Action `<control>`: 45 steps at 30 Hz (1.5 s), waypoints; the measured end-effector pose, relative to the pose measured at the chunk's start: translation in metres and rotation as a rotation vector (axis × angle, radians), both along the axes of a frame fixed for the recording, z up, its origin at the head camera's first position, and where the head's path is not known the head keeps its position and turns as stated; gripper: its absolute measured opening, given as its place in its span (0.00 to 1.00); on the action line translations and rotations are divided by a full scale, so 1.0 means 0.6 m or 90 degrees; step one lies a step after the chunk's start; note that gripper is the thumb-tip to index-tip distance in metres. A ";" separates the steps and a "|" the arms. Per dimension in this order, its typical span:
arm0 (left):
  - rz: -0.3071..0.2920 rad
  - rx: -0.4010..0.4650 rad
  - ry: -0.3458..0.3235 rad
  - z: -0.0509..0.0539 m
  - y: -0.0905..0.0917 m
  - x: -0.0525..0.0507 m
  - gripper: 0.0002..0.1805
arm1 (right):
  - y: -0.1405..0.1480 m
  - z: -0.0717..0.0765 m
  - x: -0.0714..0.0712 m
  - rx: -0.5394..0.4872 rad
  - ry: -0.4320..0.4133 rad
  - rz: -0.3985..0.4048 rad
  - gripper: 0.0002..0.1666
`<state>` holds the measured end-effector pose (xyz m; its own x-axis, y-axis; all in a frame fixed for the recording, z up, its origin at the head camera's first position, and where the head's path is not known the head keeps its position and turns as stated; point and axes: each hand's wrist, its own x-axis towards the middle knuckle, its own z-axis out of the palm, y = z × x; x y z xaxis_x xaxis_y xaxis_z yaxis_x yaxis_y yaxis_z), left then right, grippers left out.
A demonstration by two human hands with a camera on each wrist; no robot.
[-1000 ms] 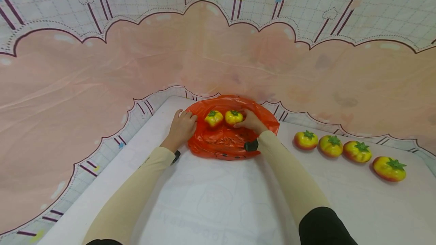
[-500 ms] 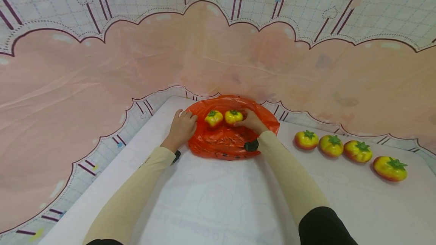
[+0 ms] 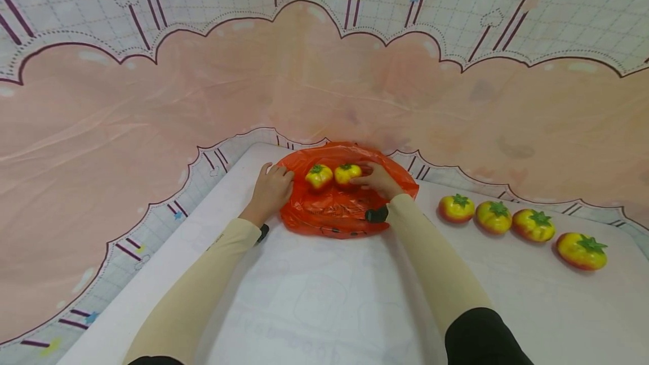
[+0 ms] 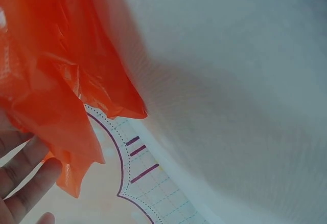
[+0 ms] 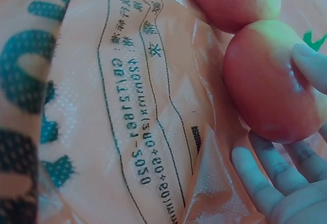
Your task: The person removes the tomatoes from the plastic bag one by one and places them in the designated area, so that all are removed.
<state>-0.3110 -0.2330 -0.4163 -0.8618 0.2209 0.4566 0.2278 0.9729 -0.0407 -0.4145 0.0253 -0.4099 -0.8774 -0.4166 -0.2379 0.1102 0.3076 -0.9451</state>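
Since the earlier frame, my right hand [image 3: 377,180] has shifted slightly to the right. Its fingers are relaxed and nearly straight around the side of one yellow-red fruit [image 3: 347,174]; in the right wrist view the thumb overlaps that fruit. A second fruit [image 3: 319,176] sits just beside it. Both lie within the outline of an orange-red plastic bag [image 3: 350,209], on the white worktop [image 3: 304,297]. My left hand [image 3: 271,190] is at the bag's left edge; whether it pinches the plastic I cannot tell. Four more fruits [image 3: 493,218] stand in a row, right of the bag.
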 end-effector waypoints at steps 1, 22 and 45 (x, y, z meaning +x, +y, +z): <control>0.000 -0.001 0.000 -0.001 0.000 0.000 0.09 | 0.000 0.001 0.001 -0.010 -0.008 -0.003 0.40; 0.009 -0.009 -0.004 0.001 0.003 0.001 0.10 | 0.011 0.002 0.003 -0.120 -0.112 0.001 0.39; 0.013 -0.010 -0.008 0.003 0.003 0.005 0.09 | 0.002 -0.001 0.004 -0.093 -0.108 -0.034 0.39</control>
